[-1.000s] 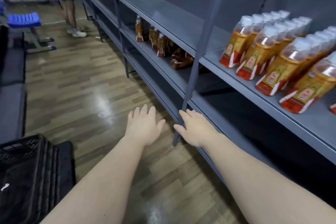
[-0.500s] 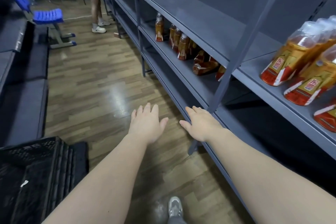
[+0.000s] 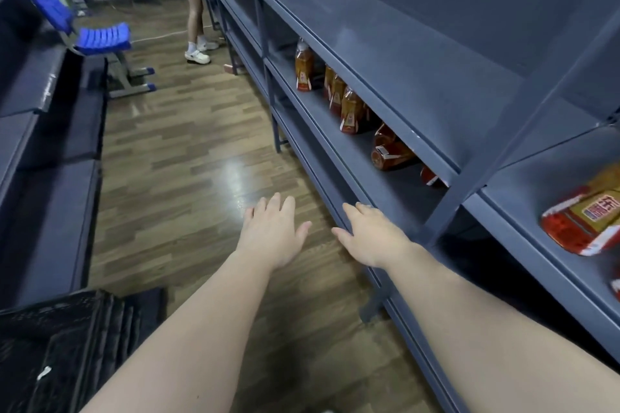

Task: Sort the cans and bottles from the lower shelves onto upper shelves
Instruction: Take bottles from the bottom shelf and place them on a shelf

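Note:
Orange tea bottles stand on a lower grey shelf (image 3: 335, 141): one upright bottle (image 3: 304, 69) farthest off, a cluster of upright bottles (image 3: 349, 109) nearer, and a fallen bottle (image 3: 391, 151) lying on its side. At the right edge, another bottle (image 3: 587, 221) lies on a higher shelf (image 3: 523, 211). My left hand (image 3: 271, 231) hovers over the floor with straight fingers, holding nothing. My right hand (image 3: 372, 235) stretches flat toward the lower shelf's front edge, also holding nothing.
A grey shelf post (image 3: 449, 221) stands just right of my right hand. A black plastic crate (image 3: 67, 345) sits at lower left. A blue chair (image 3: 100, 40) and a standing person (image 3: 191, 10) are far down the wooden-floored aisle. Grey shelving (image 3: 40, 151) lines the left side.
The view has swung left along the aisle, so the full bottle row slid off to the right and the lower-shelf bottles came closer. Both hands stay flat and holding nothing.

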